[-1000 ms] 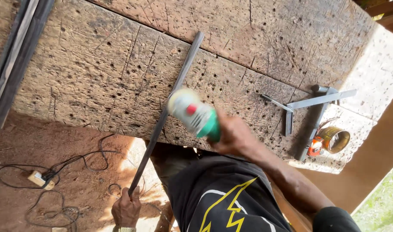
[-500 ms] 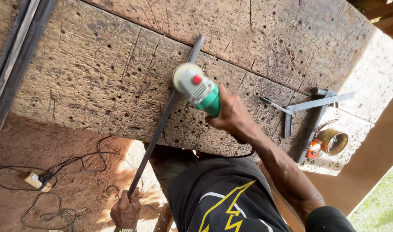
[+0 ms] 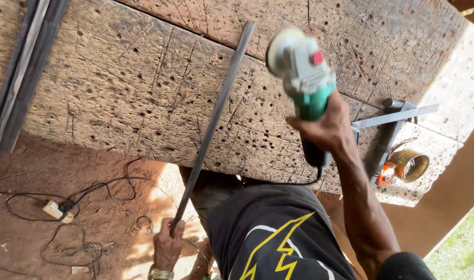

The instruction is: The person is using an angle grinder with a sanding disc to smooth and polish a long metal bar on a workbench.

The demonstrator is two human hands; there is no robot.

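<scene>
A long dark metal bar point(image 3: 216, 122) lies slanted across the worn, hole-pitted wooden table point(image 3: 123, 88), and its near end juts past the table's edge. My left hand point(image 3: 167, 245), with a watch on the wrist, grips that overhanging end below the table. My right hand point(image 3: 324, 128) is closed around the green body of an angle grinder point(image 3: 301, 70). The grinder is raised above the table, just right of the bar's far end, with its grey head and disc pointing away from me.
A metal try square point(image 3: 397, 116), an orange tape measure point(image 3: 386, 175) and a gold tin point(image 3: 410, 165) sit at the table's right end. Dark metal strips point(image 3: 19, 78) lie along its left side. A power strip point(image 3: 55, 210) with black cables rests on the red dirt floor.
My right hand has lifted the grinder up and to the right, from over the bar's middle to beside its far end. My left hand keeps its hold on the bar's near end.
</scene>
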